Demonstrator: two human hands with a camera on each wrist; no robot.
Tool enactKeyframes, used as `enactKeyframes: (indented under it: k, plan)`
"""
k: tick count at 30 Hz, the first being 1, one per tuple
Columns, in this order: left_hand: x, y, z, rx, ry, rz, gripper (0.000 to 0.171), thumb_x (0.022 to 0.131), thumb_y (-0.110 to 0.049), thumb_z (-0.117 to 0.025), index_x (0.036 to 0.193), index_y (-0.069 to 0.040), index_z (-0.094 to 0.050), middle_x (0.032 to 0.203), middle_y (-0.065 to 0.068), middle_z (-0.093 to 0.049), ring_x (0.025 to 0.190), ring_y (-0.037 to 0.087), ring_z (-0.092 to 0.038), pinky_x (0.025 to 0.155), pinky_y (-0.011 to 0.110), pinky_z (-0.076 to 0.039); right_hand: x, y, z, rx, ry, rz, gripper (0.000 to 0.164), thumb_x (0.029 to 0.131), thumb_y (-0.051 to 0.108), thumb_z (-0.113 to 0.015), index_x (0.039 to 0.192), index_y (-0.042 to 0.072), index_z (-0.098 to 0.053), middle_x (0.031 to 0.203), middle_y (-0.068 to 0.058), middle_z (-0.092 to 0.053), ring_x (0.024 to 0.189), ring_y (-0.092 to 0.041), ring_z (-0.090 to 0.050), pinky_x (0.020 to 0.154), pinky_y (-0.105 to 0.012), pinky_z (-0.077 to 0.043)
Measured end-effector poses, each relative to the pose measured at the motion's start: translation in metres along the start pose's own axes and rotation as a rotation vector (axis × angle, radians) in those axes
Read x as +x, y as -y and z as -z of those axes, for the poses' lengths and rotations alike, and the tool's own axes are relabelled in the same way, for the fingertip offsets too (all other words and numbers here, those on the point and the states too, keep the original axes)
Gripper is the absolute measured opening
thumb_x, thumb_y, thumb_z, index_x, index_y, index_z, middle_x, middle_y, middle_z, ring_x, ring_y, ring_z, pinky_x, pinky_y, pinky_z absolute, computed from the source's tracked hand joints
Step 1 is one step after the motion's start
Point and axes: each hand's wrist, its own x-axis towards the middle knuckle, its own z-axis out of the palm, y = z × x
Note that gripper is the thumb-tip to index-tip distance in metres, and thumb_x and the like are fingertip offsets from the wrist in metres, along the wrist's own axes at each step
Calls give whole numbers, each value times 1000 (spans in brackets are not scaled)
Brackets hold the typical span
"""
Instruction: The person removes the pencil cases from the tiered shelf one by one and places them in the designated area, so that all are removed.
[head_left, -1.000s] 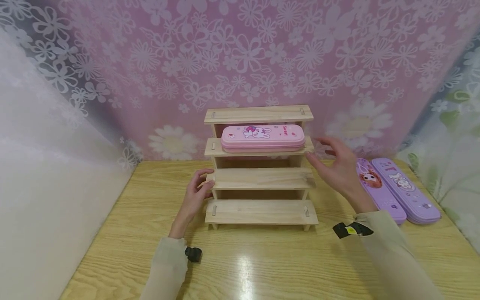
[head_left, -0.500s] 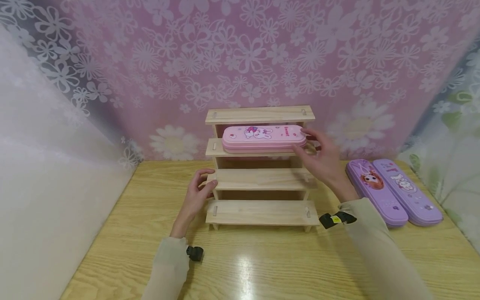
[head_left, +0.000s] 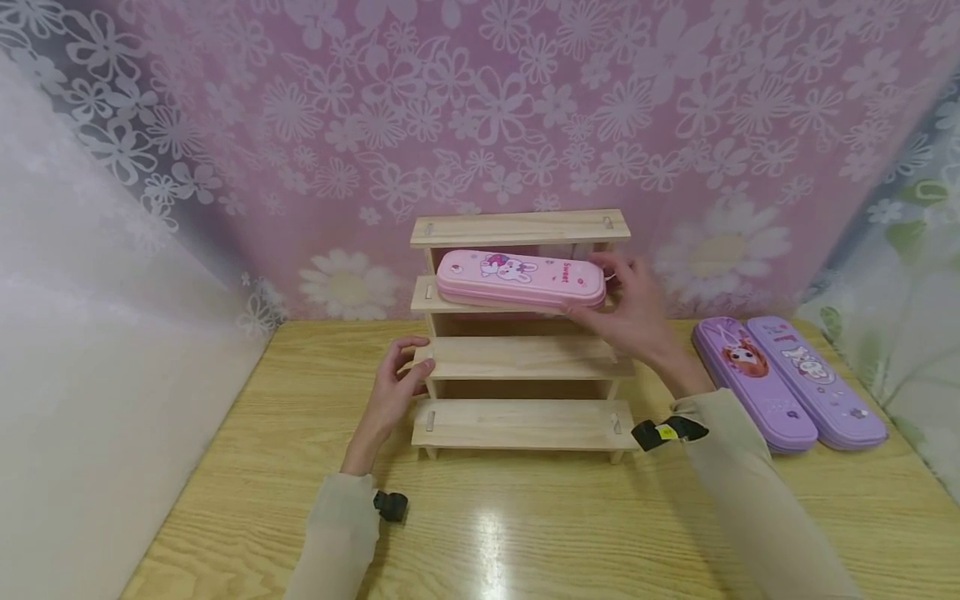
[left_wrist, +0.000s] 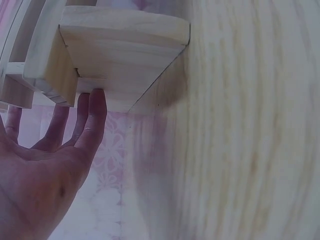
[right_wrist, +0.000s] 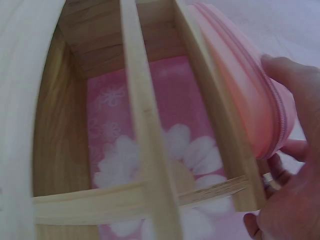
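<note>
A pink pencil case [head_left: 517,278] with a bunny print and the word "Sweet" lies at a slight slant on the second tier from the top of a wooden step rack [head_left: 517,423]. My right hand [head_left: 636,312] pinches the case's right end, thumb on the front and fingers behind. In the right wrist view, the thumb presses near the zipper of the pencil case [right_wrist: 245,75]. My left hand [head_left: 390,385] holds the left end of the rack's third tier. The left wrist view shows its fingers [left_wrist: 95,120] against the rack's side [left_wrist: 120,60].
Two purple pencil cases, one with a girl print [head_left: 753,383] and one with a white animal print [head_left: 817,383], lie side by side on the wood-grain table [head_left: 480,533] at the right. A pink flowered curtain [head_left: 480,108] hangs behind the rack.
My right hand has come in from the right and taken hold of the pink pencil case's right end. The case has turned slightly, its right end nearer the front. The left hand stays put.
</note>
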Motion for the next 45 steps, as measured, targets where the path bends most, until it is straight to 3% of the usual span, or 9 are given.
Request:
enactKeyframes:
  k: [5, 8, 12, 15, 20, 25, 35, 40, 45]
  plan:
    - [0, 1, 0, -1, -1, 3, 35, 100, -13, -62, 134, -12, -54, 128, 17, -59, 97, 17, -66, 79, 36, -61, 5, 6, 2, -85, 88, -60, 100, 80, 43, -86, 158, 5, -35, 130, -24, -34, 115, -34, -40, 94, -41, -37]
    - [0, 1, 1, 0, 10, -4, 35, 101, -13, -62, 135, -12, -53, 129, 16, -58, 99, 19, -66, 82, 41, -62, 7, 8, 3, -92, 104, -72, 97, 80, 42, -87, 155, 2, -39, 125, -22, -34, 113, -34, -39, 95, -44, -38]
    - [0, 0, 1, -8, 22, -11, 36, 101, -14, -61, 136, -11, -53, 129, 17, -58, 101, 19, -66, 86, 45, -61, 4, 4, 3, -20, 101, -72, 88, 79, 37, -88, 149, 3, -45, 126, -21, -36, 117, -33, -41, 101, -46, -40]
    - [0, -1, 0, -9, 24, -9, 36, 101, -14, -61, 136, -10, -53, 130, 17, -58, 100, 18, -66, 85, 42, -61, -1, 1, 2, 57, 77, -41, 83, 79, 30, -89, 144, 4, -45, 131, -20, -41, 121, -31, -45, 104, -45, -41]
    - [-1, -1, -1, -12, 27, -6, 36, 101, -15, -61, 136, -11, -53, 132, 17, -57, 101, 19, -66, 82, 36, -61, -8, -3, 0, 139, 14, 24, 75, 77, 17, -90, 137, 5, -47, 130, -14, -53, 115, -21, -51, 98, -30, -42]
    - [-1, 0, 0, -15, 31, -12, 36, 101, -15, -61, 136, -11, -52, 132, 17, -57, 102, 20, -65, 83, 37, -61, -16, -3, 4, 128, -47, 89, 72, 72, 14, -93, 131, 3, -53, 122, -11, -59, 108, -16, -51, 92, -26, -42]
    - [1, 4, 1, -14, 29, -13, 36, 102, -16, -61, 136, -11, -52, 131, 16, -57, 103, 21, -65, 84, 41, -61, -43, -9, 18, 114, -157, 165, 82, 67, 4, -94, 139, 3, -54, 125, -11, -60, 103, -6, -49, 83, -15, -39]
    - [0, 2, 0, -10, 22, -16, 36, 102, -14, -61, 136, -10, -52, 131, 17, -57, 102, 19, -64, 79, 35, -60, -55, -16, 24, 157, -188, 195, 90, 63, -7, -92, 143, 2, -51, 130, 2, -56, 109, -1, -51, 89, -8, -41]
    - [0, 4, 0, -3, 21, -14, 35, 102, -15, -60, 137, -11, -52, 131, 17, -57, 102, 19, -63, 80, 37, -60, -64, -22, 32, 150, -229, 233, 90, 60, -11, -92, 140, 0, -52, 128, 15, -55, 104, -2, -54, 81, -5, -45]
